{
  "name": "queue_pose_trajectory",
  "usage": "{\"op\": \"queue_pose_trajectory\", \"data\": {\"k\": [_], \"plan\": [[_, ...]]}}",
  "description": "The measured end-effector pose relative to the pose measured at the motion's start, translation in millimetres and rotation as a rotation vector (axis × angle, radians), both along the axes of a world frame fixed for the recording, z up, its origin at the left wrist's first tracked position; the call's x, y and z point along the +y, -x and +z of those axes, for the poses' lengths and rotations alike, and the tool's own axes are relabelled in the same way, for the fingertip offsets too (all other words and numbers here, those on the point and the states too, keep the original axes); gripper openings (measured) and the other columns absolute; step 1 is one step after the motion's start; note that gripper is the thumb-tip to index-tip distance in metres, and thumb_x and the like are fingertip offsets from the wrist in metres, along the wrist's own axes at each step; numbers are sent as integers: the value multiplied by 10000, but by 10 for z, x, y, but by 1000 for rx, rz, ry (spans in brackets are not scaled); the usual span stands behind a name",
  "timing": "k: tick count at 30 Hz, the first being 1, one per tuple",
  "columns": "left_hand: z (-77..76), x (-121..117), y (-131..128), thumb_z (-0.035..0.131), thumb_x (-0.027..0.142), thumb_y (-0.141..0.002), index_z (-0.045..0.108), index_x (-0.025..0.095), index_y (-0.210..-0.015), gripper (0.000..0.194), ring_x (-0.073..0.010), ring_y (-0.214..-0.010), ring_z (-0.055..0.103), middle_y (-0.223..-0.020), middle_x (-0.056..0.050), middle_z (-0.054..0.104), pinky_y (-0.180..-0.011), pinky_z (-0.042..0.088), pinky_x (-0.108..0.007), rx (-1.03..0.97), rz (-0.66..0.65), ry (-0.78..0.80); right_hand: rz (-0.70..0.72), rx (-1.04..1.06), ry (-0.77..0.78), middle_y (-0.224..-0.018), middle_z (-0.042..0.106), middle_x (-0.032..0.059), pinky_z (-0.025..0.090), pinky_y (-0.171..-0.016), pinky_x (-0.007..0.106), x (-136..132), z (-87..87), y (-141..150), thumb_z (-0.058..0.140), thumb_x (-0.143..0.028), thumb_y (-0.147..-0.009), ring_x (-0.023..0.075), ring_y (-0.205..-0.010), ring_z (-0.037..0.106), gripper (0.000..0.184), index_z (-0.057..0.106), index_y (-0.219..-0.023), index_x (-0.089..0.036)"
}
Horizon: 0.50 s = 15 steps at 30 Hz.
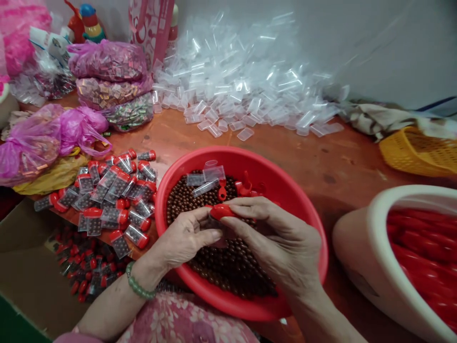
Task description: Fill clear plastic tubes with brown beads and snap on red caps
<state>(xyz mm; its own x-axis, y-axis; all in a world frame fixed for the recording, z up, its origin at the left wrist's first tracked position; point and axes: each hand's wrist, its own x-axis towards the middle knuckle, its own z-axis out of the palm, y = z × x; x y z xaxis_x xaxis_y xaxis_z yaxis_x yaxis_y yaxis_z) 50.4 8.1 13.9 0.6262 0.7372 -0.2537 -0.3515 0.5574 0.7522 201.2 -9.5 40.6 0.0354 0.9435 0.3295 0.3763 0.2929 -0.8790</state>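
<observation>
Over a red basin of small brown balls, my two hands meet. My right hand pinches a red cap between thumb and fingers. My left hand is closed around a small clear plastic container just under that cap; fingers hide most of it, so its contents do not show. On the balls lie a few empty clear containers and loose red caps. Left of the basin, filled containers with red caps form a pile on the table.
Many empty clear containers are heaped against the wall. A cream tub of red caps stands right, below a yellow basket. Pink plastic bags sit back left. A cardboard box below the table's left edge holds more capped containers.
</observation>
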Motion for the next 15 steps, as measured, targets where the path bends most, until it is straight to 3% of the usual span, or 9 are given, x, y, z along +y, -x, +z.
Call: {"op": "queue_pose_trajectory", "data": {"k": [4, 8, 15], "plan": [[27, -6, -33, 736, 282, -741, 677, 128, -1017, 321, -166, -894, 617, -942, -57, 694, -839, 454, -274, 58, 42, -66, 10, -56, -23, -870, 716, 18, 549, -698, 287, -21, -48, -25, 698, -126, -797, 164, -793, 672, 141, 681, -857, -253], [0, -33, -49, 599, 207, -824, 656, 127, -1024, 223, -149, -853, 588, -900, -40, 668, -813, 445, -260, 179, 87, -175, -1, -114, -33, -894, 712, 25, 548, -710, 289, -28, -125, -75, 694, -148, -808, 165, -814, 673, 121, 679, -877, -246], [6, -87, 0, 505, 187, -881, 631, 141, -1056, 221, -156, -822, 580, -868, -28, 650, -759, 424, -254, 599, 83, -558, 177, -178, -27, -912, 707, 19, 566, -728, 268, 29, -142, -228, 679, -151, -823, 151, -819, 676, 170, 677, -958, -254]]}}
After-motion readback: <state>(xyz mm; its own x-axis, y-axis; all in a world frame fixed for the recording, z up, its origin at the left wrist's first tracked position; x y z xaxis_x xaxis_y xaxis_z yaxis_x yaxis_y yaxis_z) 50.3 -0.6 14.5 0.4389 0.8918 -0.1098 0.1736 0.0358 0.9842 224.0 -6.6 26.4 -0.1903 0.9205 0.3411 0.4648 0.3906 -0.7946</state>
